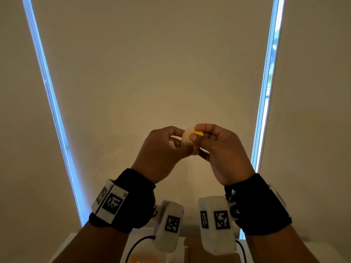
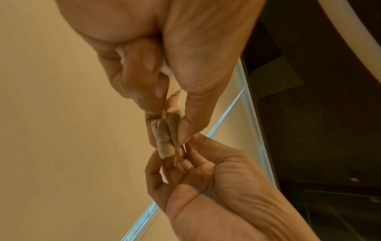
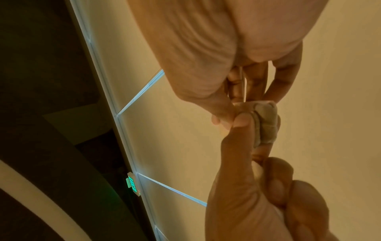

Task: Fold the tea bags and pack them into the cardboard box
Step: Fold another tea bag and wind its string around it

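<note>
I hold a small pale tea bag (image 1: 186,139) up in front of me, pinched between both hands. Its yellow tag (image 1: 197,133) shows at the top, under my right fingertips. My left hand (image 1: 181,142) pinches the bag's left side between thumb and forefinger. My right hand (image 1: 193,132) pinches the bag and tag from the right. In the left wrist view the tea bag (image 2: 164,138) looks doubled over, two halves pressed together. The right wrist view also shows the tea bag (image 3: 266,124) folded between the fingertips. A brown strip of cardboard box (image 1: 193,250) shows low between my wrists, mostly hidden.
Beige roller blinds (image 1: 152,63) fill the view ahead, with bright gaps (image 1: 266,92) between them. A white table edge (image 1: 64,247) and a black cable (image 1: 135,245) lie at the bottom. Something pale with yellow bits (image 1: 133,258) sits there, cut off.
</note>
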`<state>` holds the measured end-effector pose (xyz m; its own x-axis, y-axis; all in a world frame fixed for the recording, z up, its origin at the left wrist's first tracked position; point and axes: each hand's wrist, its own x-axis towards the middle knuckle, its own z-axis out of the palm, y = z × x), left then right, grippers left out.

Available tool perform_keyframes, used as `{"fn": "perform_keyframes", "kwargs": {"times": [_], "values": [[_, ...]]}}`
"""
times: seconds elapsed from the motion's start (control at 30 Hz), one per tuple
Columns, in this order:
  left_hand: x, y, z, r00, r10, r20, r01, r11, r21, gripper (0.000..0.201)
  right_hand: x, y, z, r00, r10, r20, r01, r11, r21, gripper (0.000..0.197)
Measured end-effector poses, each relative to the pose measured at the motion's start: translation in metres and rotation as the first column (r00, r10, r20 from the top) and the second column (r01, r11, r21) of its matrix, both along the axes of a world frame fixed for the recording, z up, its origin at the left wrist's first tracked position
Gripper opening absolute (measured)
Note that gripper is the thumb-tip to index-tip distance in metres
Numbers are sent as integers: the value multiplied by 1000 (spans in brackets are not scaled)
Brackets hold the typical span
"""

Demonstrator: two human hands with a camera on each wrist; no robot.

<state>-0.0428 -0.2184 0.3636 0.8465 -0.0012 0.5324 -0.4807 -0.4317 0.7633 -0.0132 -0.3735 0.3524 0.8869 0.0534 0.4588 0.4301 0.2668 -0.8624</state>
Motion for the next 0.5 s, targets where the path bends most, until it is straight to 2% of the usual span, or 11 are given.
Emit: {"fn": "perform_keyframes", "kwargs": {"times": [0.07, 0.13, 0.17, 0.23, 0.27, 0.3, 0.33, 0.4, 0.5], "values": [[1, 2, -4, 997, -26, -76, 20, 997, -76, 25, 0, 0, 1, 1000, 25, -10, -24, 999, 39, 16], [3, 5, -6, 977, -109, -184, 50, 952, -301, 21, 1, -3, 2, 998, 60, 2, -60, 995, 77, 15], [3, 7, -7, 959, -181, -217, 67, 892, -448, 23, 1, -4, 3, 996, 94, 11, -95, 991, 93, 16], [2, 11, -6, 917, -347, -198, 119, 711, -694, 36, -1, -7, 4, 985, 171, 17, -172, 979, 111, 17], [0, 13, -5, 899, -403, -174, 140, 638, -757, 46, -3, -8, 4, 978, 207, 13, -207, 972, 109, 17], [-1, 15, -3, 886, -436, -157, 154, 597, -788, 53, -6, -9, 4, 970, 245, 5, -244, 965, 98, 18], [-1, 16, -2, 882, -447, -146, 162, 580, -798, 55, -10, -9, 4, 959, 284, -6, -283, 957, 71, 19], [-1, 16, 2, 889, -437, -135, 174, 595, -784, 49, -18, -8, 5, 938, 346, -31, -347, 937, -36, 23], [-4, 10, 7, 919, -367, -144, 172, 702, -692, 55, -26, -4, 8, 900, 425, -94, -434, 889, -144, 31]]}}
